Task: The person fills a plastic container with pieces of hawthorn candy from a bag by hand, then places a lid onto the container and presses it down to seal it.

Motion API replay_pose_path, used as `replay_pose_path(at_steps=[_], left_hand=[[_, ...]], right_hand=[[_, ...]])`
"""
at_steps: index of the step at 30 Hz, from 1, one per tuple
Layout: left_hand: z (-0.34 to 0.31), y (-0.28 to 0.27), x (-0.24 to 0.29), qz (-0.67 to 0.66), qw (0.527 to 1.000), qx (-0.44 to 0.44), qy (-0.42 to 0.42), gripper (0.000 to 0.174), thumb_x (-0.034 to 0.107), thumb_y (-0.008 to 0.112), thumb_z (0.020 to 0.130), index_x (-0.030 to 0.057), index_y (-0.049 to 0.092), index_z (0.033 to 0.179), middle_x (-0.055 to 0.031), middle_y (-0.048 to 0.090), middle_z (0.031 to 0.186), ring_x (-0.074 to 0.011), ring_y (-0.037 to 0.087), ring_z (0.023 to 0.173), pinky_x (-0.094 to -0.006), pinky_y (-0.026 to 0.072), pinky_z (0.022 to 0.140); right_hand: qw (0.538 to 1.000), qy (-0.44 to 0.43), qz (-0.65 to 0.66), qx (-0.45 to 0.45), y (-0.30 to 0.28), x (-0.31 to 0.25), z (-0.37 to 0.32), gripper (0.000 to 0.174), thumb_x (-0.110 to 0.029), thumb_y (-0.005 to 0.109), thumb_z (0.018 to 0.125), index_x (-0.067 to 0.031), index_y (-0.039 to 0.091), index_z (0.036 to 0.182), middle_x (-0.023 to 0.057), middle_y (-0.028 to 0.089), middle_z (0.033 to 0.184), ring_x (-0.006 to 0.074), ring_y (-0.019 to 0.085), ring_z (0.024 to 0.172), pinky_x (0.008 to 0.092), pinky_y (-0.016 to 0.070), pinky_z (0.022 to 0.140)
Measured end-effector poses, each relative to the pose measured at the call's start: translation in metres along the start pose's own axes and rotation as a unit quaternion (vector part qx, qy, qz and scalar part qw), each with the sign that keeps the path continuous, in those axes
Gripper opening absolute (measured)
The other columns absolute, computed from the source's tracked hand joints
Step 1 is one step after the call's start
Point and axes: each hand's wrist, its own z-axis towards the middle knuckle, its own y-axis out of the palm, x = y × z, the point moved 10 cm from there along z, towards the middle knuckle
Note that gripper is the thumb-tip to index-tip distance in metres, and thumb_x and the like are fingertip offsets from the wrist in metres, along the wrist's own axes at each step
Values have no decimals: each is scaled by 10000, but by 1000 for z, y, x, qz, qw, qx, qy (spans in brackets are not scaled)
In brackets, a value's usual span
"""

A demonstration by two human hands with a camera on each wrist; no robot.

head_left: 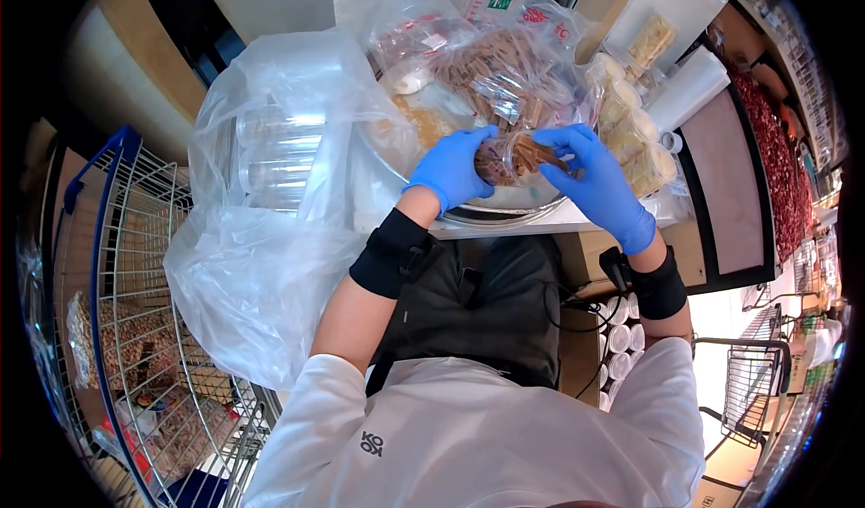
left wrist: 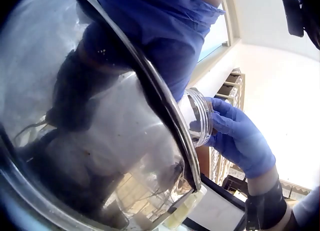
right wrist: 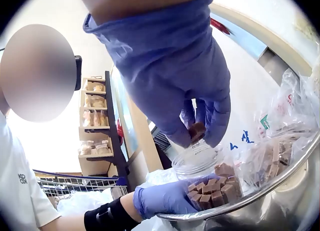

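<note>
In a blue glove, my left hand (head_left: pixel 450 170) grips a clear plastic jar (right wrist: pixel 192 166) lying tilted over the near side of a round metal basin (head_left: pixel 532 213). Brown square-ended sticks (right wrist: pixel 215 192) are packed in the jar. My right hand (head_left: pixel 590 182), gloved too, is at the jar's open mouth and pinches a brown stick (right wrist: pixel 197 132) between thumb and fingers. Behind the jar, more brown sticks (head_left: pixel 505 66) lie heaped in an opened clear bag (head_left: pixel 410 35) in the basin. The left wrist view shows mostly the basin's shiny outer wall (left wrist: pixel 145 141).
Stacked clear jars (head_left: pixel 284 152) lie in a large plastic bag (head_left: pixel 257 283) at left, beside a shopping cart (head_left: pixel 117 237). Filled jars with pale contents (head_left: pixel 631 129) and a roll of clear plastic (head_left: pixel 689 89) stand at right. White-lidded containers (head_left: pixel 619 337) sit below the table.
</note>
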Motion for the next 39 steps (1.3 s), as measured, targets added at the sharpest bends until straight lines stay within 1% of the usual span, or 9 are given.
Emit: replay_pose_path(at_steps=[8, 15, 18, 24, 27, 29, 33, 35, 39], left_hand=[[-2, 0, 3, 25, 1000, 7, 14, 794, 145, 831, 620, 123, 523, 1352, -159, 622, 1150, -336, 601, 1078, -398, 492, 952], [-1, 2, 7, 15, 999, -3, 38, 748, 127, 818, 622, 107, 547, 1318, -160, 633, 1119, -337, 617, 1047, -404, 502, 938], [-1, 0, 9, 28, 999, 11, 42, 740, 129, 815, 623, 101, 547, 1312, -162, 637, 1110, -344, 620, 1036, -404, 506, 931], [-3, -1, 8, 39, 998, 25, 43, 759, 145, 817, 621, 106, 535, 1325, -156, 625, 1140, -344, 600, 1070, -404, 494, 948], [-2, 3, 5, 20, 999, 5, 30, 776, 147, 817, 622, 120, 521, 1339, -158, 613, 1163, -349, 584, 1092, -407, 484, 963], [-3, 2, 5, 44, 999, 6, 20, 780, 149, 816, 626, 132, 515, 1346, -164, 606, 1170, -354, 577, 1099, -410, 478, 971], [-4, 0, 8, 41, 999, -2, 16, 779, 153, 818, 628, 141, 517, 1346, -160, 604, 1181, -356, 575, 1105, -412, 476, 975], [-4, 0, 8, 46, 999, 6, 24, 782, 154, 821, 626, 141, 515, 1345, -156, 603, 1190, -355, 575, 1107, -413, 476, 976], [-4, 1, 7, 47, 999, 0, 19, 781, 154, 822, 626, 140, 515, 1344, -151, 603, 1198, -354, 576, 1109, -414, 475, 977]], right_hand=[[997, 9, -82, -5, -5, -8, -10, 305, -74, 704, 816, -98, 645, 1115, 84, 586, 973, 250, 634, 820, 341, 515, 701], [978, -36, -204, 9, 32, 2, 1, 241, -88, 684, 827, -84, 643, 1064, 103, 609, 1035, 326, 635, 887, 385, 530, 742], [983, -86, -164, -2, 34, 0, 1, 235, -86, 690, 827, -79, 651, 1058, 110, 628, 1032, 320, 639, 879, 379, 532, 746], [996, -11, -86, 30, -15, -16, -13, 230, -74, 683, 831, -76, 668, 1060, 127, 661, 915, 268, 641, 745, 360, 521, 698], [993, 69, -90, -43, -16, -16, -20, 269, -95, 680, 815, -68, 662, 1082, 130, 639, 826, 243, 614, 663, 346, 505, 661], [958, 192, -53, -206, 8, -4, -33, 387, -118, 677, 794, -68, 615, 1173, 130, 605, 767, 230, 589, 624, 347, 495, 639], [951, 176, -21, -253, 25, 1, -40, 508, -129, 662, 791, -88, 534, 1281, 131, 576, 738, 230, 600, 641, 357, 496, 641], [963, 139, -33, -227, 26, 2, -38, 603, -69, 644, 812, -133, 463, 1384, 50, 497, 615, 134, 494, 557, 304, 414, 558], [961, 146, -17, -235, 27, -2, -37, 680, -62, 635, 804, -154, 407, 1438, 54, 502, 644, 137, 498, 560, 311, 428, 581]])
